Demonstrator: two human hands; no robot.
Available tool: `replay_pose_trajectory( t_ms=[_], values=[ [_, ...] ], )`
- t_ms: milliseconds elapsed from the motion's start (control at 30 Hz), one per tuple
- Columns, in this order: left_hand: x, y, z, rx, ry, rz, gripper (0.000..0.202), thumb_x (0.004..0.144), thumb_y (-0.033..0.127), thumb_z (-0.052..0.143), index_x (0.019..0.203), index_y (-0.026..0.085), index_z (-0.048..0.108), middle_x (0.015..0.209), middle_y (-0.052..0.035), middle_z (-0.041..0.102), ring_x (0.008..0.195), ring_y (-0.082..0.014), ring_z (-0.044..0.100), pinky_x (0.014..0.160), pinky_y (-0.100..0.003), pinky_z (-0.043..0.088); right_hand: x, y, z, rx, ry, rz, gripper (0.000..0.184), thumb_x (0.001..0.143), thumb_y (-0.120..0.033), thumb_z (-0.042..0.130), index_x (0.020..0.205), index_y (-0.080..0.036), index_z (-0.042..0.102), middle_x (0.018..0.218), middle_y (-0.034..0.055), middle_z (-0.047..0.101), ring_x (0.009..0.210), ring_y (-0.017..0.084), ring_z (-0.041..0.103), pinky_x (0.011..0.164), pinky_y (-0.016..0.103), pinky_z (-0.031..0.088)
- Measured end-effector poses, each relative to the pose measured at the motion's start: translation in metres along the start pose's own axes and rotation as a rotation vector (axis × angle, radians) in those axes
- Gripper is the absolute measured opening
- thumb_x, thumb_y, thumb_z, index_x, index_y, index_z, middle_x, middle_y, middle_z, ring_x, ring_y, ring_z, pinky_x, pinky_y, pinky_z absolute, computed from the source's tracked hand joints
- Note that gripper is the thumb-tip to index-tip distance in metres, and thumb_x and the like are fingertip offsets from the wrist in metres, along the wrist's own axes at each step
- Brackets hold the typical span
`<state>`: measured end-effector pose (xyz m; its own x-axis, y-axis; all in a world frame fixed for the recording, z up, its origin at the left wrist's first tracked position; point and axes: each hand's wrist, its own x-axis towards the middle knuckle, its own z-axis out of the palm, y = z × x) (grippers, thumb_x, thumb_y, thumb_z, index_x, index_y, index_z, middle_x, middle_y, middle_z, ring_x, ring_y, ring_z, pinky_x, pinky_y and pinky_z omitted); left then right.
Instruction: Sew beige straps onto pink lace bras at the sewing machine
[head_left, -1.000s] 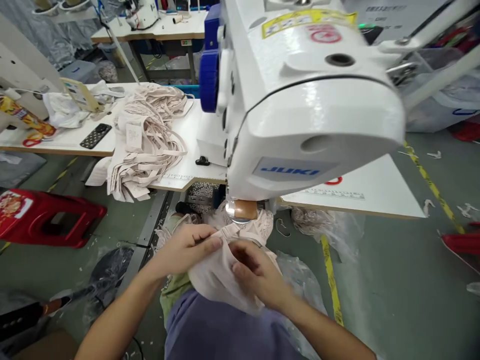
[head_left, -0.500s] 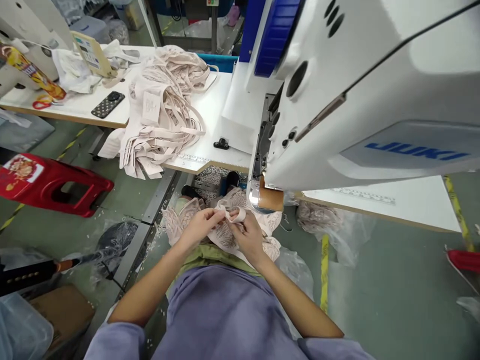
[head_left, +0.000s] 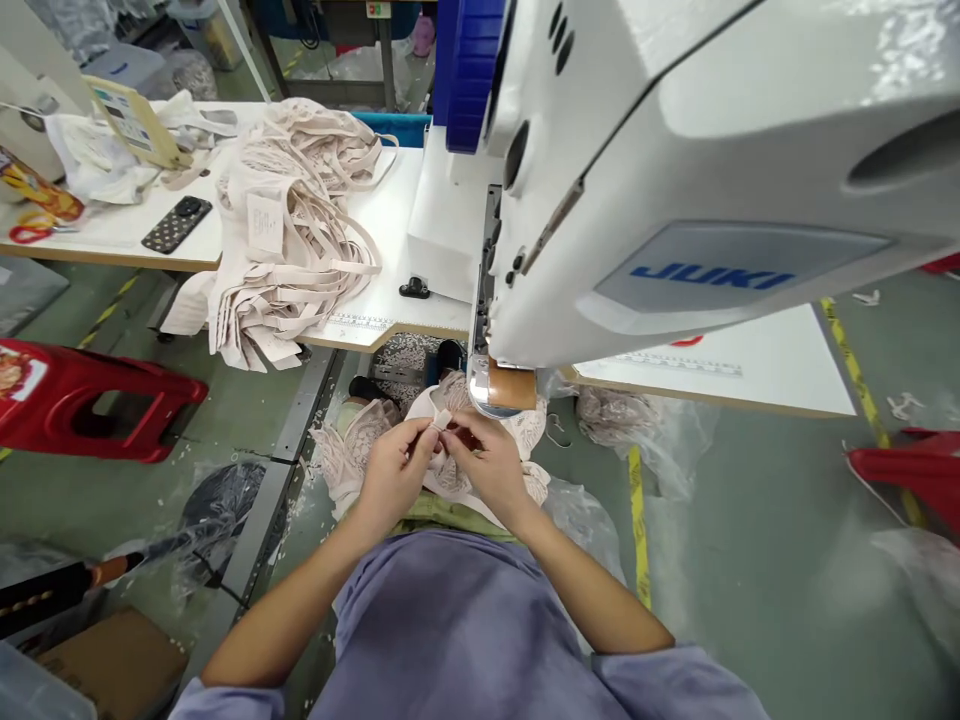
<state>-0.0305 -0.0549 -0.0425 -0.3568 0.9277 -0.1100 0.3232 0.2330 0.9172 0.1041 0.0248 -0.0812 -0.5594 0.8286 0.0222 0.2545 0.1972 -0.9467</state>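
Close together over my lap, my left hand (head_left: 399, 462) and my right hand (head_left: 486, 458) both pinch a pale pink strap (head_left: 441, 418). Their fingertips nearly meet, and the strap's ends are partly hidden by the fingers. Beneath them a pale pink lace bra (head_left: 454, 476) spreads over my lap, its lace hanging down to the left. Just beyond my right hand is the rounded metal end of the sewing machine (head_left: 480, 385), with a brown piece (head_left: 513, 386) on it.
On the white table (head_left: 390, 225) lies a heap of pale pink bras (head_left: 289, 225) with straps over the edge. A phone (head_left: 177, 224) and orange-handled scissors (head_left: 31, 228) are farther left. A red stool (head_left: 90, 395) stands at left. Bagged lace (head_left: 619, 412) sits under the right table.
The view has turned to the right. My hands have drawn closer together on the strap, and the loop that stood at my right fingers no longer shows.
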Motion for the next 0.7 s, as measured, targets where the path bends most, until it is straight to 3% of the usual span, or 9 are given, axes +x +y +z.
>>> replay_pose_trajectory(
  t_ms=[100, 233, 500, 700],
  values=[
    [0.0, 0.002, 0.005, 0.079, 0.04, 0.029, 0.025, 0.099, 0.033, 0.046, 0.099, 0.018, 0.066, 0.079, -0.0015, 0.067, 0.07, -0.0146, 0.059, 0.065, -0.024, 0.044, -0.005, 0.001, 0.01, 0.126, 0.143, 0.099, 0.018, 0.086, -0.036, 0.065, 0.099, -0.023, 0.067, 0.085, 0.0004, 0.065, 0.061, 0.012, 0.058, 0.058, 0.026, 0.049],
    [0.0, 0.006, 0.01, 0.18, 0.057, 0.069, 0.024, 0.099, 0.031, 0.043, 0.096, 0.018, 0.064, 0.076, -0.002, 0.064, 0.068, -0.0153, 0.057, 0.063, -0.026, 0.041, -0.01, 0.008, 0.018, 0.228, 0.241, 0.091, 0.015, 0.083, -0.035, 0.067, 0.091, -0.022, 0.066, 0.086, 0.0014, 0.062, 0.063, 0.013, 0.059, 0.058, 0.026, 0.051],
    [0.005, 0.013, 0.015, 0.217, 0.034, 0.028, 0.023, 0.098, 0.029, 0.043, 0.089, 0.019, 0.061, 0.076, -0.0017, 0.064, 0.067, -0.0152, 0.056, 0.061, -0.026, 0.039, -0.006, 0.02, 0.013, 0.228, 0.259, 0.038, 0.015, 0.083, -0.035, 0.069, 0.085, -0.02, 0.065, 0.083, 0.0007, 0.06, 0.06, 0.011, 0.057, 0.057, 0.026, 0.05],
    [0.007, 0.017, 0.019, 0.225, 0.019, 0.009, 0.023, 0.098, 0.031, 0.043, 0.087, 0.02, 0.06, 0.071, -0.0002, 0.059, 0.062, -0.0147, 0.053, 0.058, -0.026, 0.036, -0.009, 0.021, 0.012, 0.25, 0.248, 0.034, 0.017, 0.085, -0.039, 0.068, 0.09, -0.022, 0.068, 0.087, 0.0023, 0.063, 0.064, 0.013, 0.06, 0.059, 0.028, 0.054]
  ],
)
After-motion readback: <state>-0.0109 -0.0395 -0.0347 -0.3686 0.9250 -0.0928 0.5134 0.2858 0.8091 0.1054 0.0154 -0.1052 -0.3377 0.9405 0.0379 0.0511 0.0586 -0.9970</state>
